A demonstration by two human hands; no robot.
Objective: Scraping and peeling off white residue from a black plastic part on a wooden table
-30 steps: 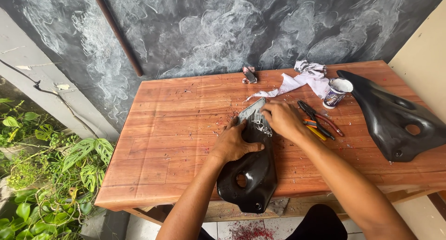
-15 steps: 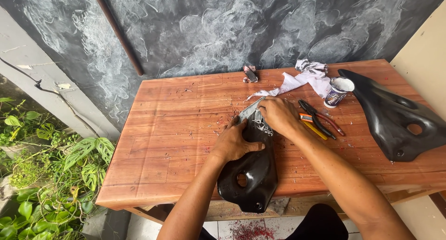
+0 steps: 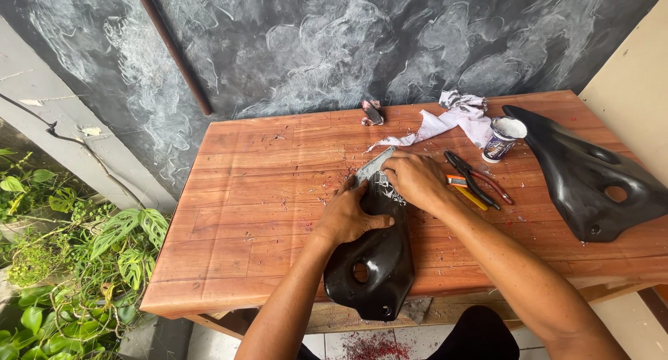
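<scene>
Both my forearms bare to past the elbow, no sleeves in view. My left hand (image 3: 350, 216) and right hand (image 3: 416, 181): no gloves, rings or watch. Dark trousers at 6 o'clock.

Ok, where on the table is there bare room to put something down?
The table's left half is bare, from the left hand out to the left edge. A smaller patch lies between the right arm and the second black panel. It is crowded around the pliers, cup and rag.
</scene>
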